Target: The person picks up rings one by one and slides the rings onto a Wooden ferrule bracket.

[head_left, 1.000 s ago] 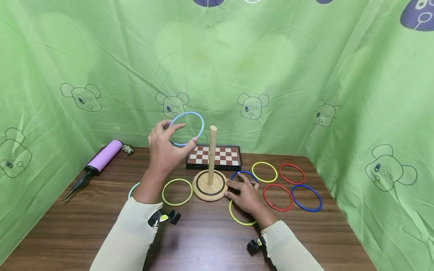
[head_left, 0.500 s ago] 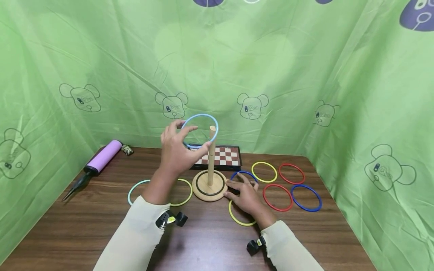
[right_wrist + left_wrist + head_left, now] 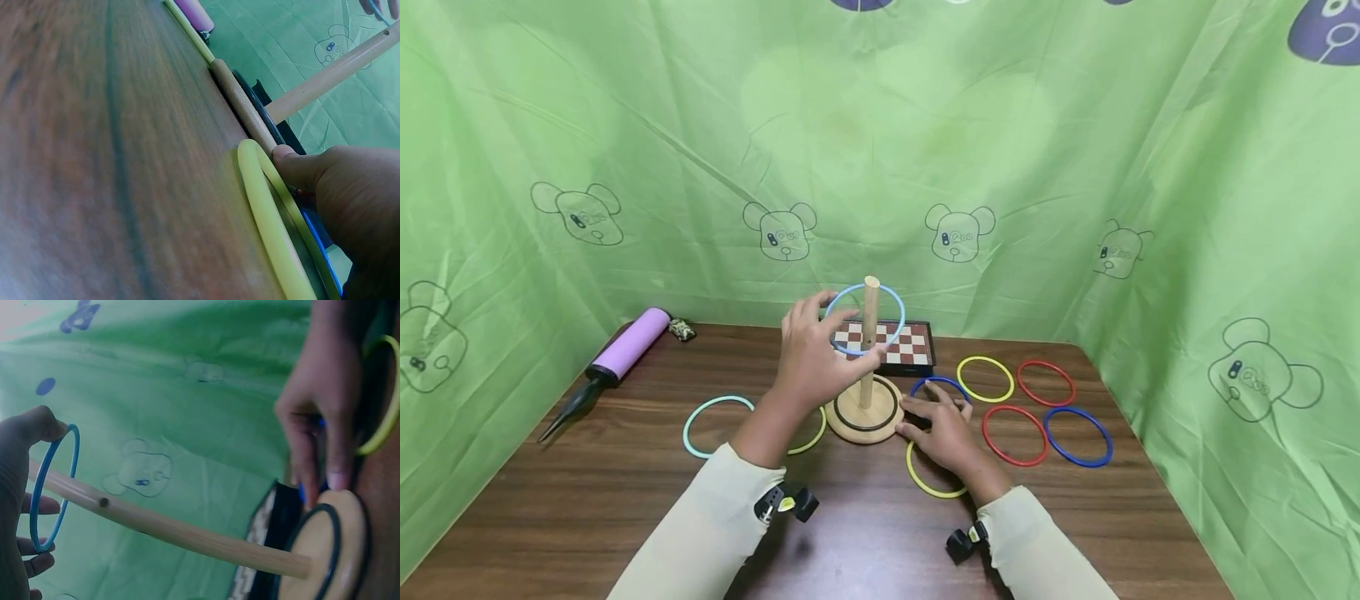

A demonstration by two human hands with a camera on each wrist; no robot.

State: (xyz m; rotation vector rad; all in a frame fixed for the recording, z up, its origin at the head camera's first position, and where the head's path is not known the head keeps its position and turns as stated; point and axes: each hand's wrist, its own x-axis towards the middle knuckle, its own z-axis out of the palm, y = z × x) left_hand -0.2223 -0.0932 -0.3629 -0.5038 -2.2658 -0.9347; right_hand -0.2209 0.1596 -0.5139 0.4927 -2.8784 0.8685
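1. The left grip [image 3: 816, 354] pinches a light blue ring [image 3: 903, 312], which is around the upper post [image 3: 870, 308] but not yet down at its foot.
2. The right grip [image 3: 949, 433] holds the edge of the round wooden base [image 3: 865, 437] between thumb and fingers. A dark ring [image 3: 335, 544] circles the post's foot (loose or fixed, I cannot tell).
3. Eight rings lie off the post: one teal ring [image 3: 685, 429], three yellow rings [image 3: 981, 358], two red rings [image 3: 1047, 363], two blue rings [image 3: 1110, 446]. Most of the work appears left.
4. Behind the base sits a checkered board [image 3: 910, 346]; at far left lies a purple pump [image 3: 631, 343].
5. Green cloth [image 3: 880, 125] printed with mouse-like faces surrounds the dark wood-grain tabletop [image 3: 872, 542].
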